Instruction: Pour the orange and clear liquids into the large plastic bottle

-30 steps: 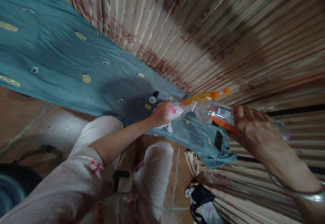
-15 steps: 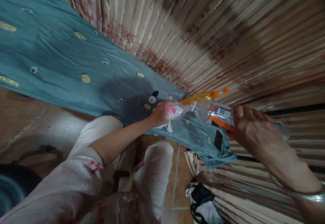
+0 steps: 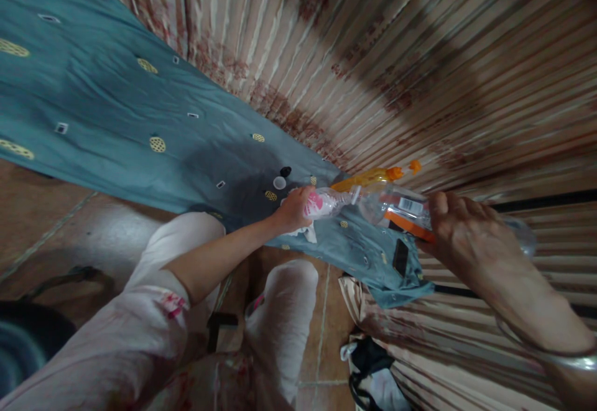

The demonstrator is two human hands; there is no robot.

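Note:
My left hand (image 3: pixel 295 209) is wrapped round a small clear bottle (image 3: pixel 326 203) with a pink and white label. A larger clear bottle (image 3: pixel 396 209) with an orange label band and a barcode is gripped in my right hand (image 3: pixel 466 230). It is tipped so that its neck meets the mouth of the small bottle. Whether liquid runs between them I cannot tell. Behind the two bottles is an amber bottle (image 3: pixel 366 179) with an orange top. A black cap (image 3: pixel 285 171) and a white cap (image 3: pixel 279 183) lie beside my left hand. White tissue (image 3: pixel 305 233) shows under that hand.
A teal cloth with yellow prints (image 3: pixel 107 119) covers the long narrow surface. On its right end lies a dark phone (image 3: pixel 400 257). A pleated curtain (image 3: pixel 326 44) hangs along the far side. Black and white cloth items (image 3: pixel 373 367) sit low at the right.
The large bottle's base and my right hand have shifted very slightly to the right. My left hand and the small bottle have stayed in place.

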